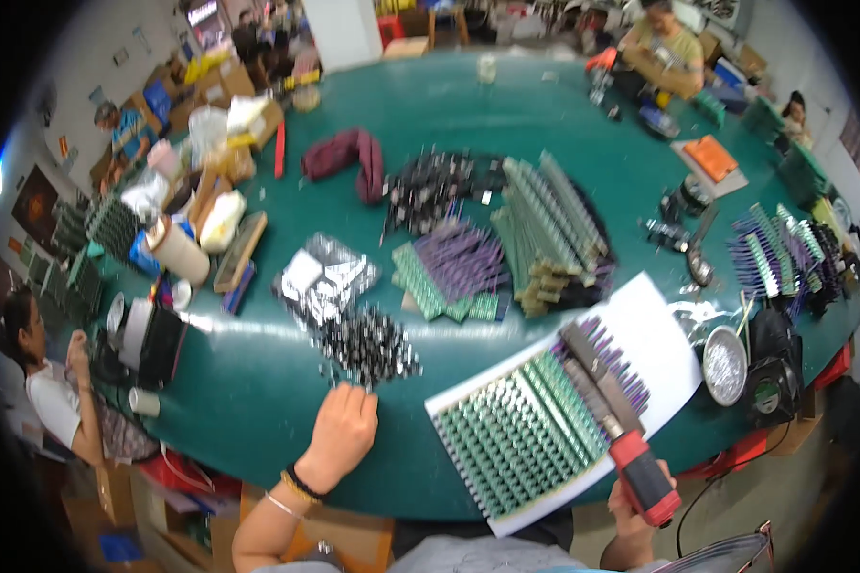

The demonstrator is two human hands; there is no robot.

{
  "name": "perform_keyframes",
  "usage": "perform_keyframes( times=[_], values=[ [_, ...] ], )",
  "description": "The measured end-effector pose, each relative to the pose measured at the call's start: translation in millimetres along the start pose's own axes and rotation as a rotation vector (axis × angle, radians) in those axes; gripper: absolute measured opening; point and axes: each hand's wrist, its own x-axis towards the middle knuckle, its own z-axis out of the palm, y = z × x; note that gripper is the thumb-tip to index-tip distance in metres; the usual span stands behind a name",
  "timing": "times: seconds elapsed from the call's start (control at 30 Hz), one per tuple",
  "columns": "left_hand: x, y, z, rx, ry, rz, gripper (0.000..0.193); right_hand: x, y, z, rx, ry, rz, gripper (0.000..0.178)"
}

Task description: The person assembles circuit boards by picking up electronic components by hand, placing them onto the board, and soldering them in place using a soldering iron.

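Note:
My left hand [342, 430], with bracelets at its wrist, reaches to the near edge of a pile of small black and silver parts [368, 344]. Its fingers are bent together at the tips; whatever they pinch, if anything, is hidden. My right hand [633, 504] is wrapped from below round the handle of a red-and-black hand tool [642, 473]. The tool's long dark metal front slants across a panel of green circuit boards [516, 435] on white sheet [652, 315]. Purple-sided strips [616, 358] lie beyond the tool.
Behind the pile is a clear plastic bag [330, 277]. Stacked green board strips [554, 229], purple strips [459, 258] and dark parts [440, 191] fill mid-table. A metal bowl [724, 365] stands right, beside a black device [772, 382]. Co-workers sit around the green table [430, 105].

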Motion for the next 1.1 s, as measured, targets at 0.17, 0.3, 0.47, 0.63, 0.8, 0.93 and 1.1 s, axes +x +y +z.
perform_keyframes(
  times=[0.17,0.3,0.47,0.63,0.8,0.93,1.1],
  values=[
    [12.4,-2.0,-7.2,-0.036,0.116,0.041,0.009,-3.9,-23.1,18.2,0.649,-0.081,0.586,0.023],
    [32.3,40.2,-23.3,-0.374,0.411,0.026,0.014,18.8,-51.9,36.8,0.986,-0.081,0.833,0.010],
    [46.3,64.9,-17.8,-0.541,0.484,-0.013,0.016,51.4,-71.1,59.0,1.081,-0.144,0.881,0.011],
    [45.2,102.7,-30.3,-0.801,0.488,-0.044,0.019,51.1,-74.5,65.1,1.148,-0.166,0.877,0.012],
    [47.8,139.9,-31.2,-0.876,0.548,0.124,0.030,47.0,-73.8,61.4,1.094,-0.147,0.840,0.009],
    [50.3,148.3,-22.4,-0.869,0.603,0.148,0.035,46.5,-68.7,53.3,1.130,-0.200,0.832,0.042],
    [49.7,153.4,-20.4,-0.912,0.606,0.193,0.032,38.0,-62.7,46.5,1.228,-0.213,0.854,0.055]
  ],
)
